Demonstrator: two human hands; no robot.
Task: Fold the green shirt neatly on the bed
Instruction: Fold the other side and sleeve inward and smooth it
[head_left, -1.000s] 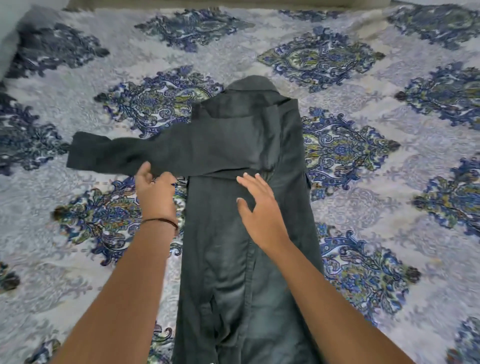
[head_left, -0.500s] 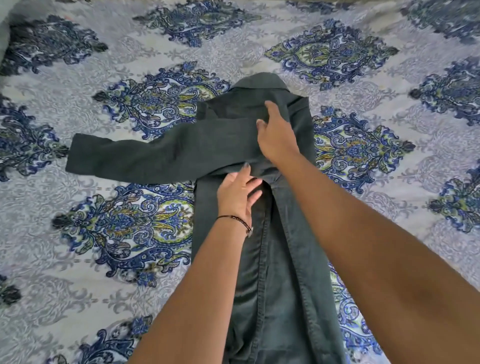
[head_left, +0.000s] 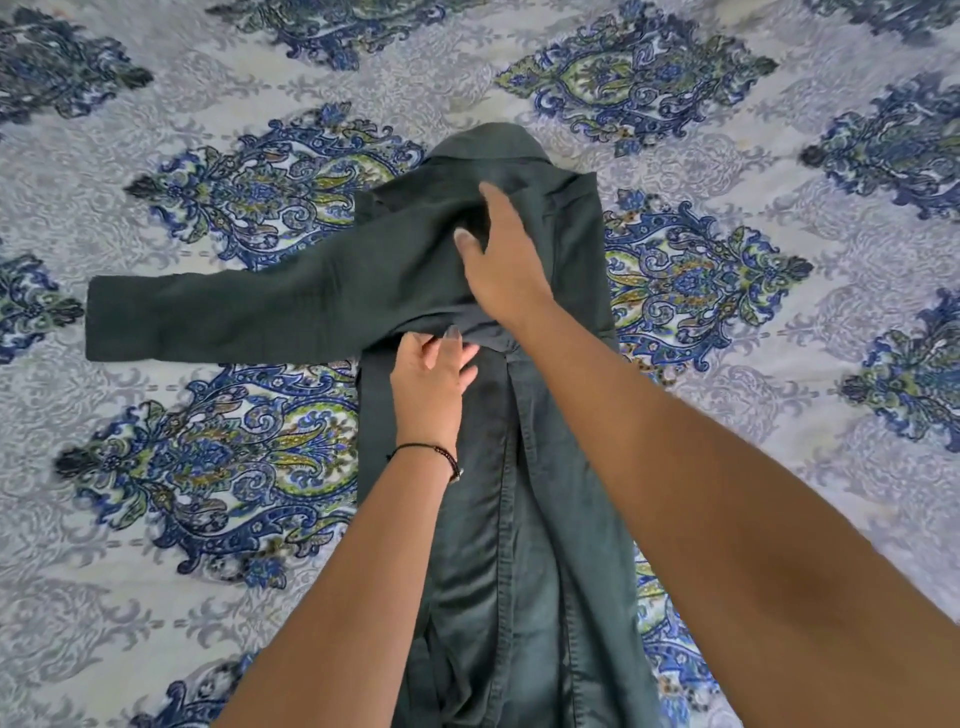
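The dark green shirt (head_left: 566, 467) lies lengthwise on the bed, collar at the far end, its sides folded inward into a narrow strip. One sleeve (head_left: 234, 306) is laid across the chest and stretches out to the left. My right hand (head_left: 506, 265) presses flat on the sleeve where it crosses the chest, just below the collar. My left hand (head_left: 431, 379), a dark bracelet on its wrist, touches the sleeve's lower edge at the shirt's middle with straight fingers.
The bedspread (head_left: 779, 415) is pale grey with large blue and green paisley medallions and spreads out on all sides of the shirt. Nothing else lies on it in view.
My right hand moved from the shirt's middle up onto the chest. My left hand shifted right from the sleeve's lower edge over the bed to the shirt's centre.
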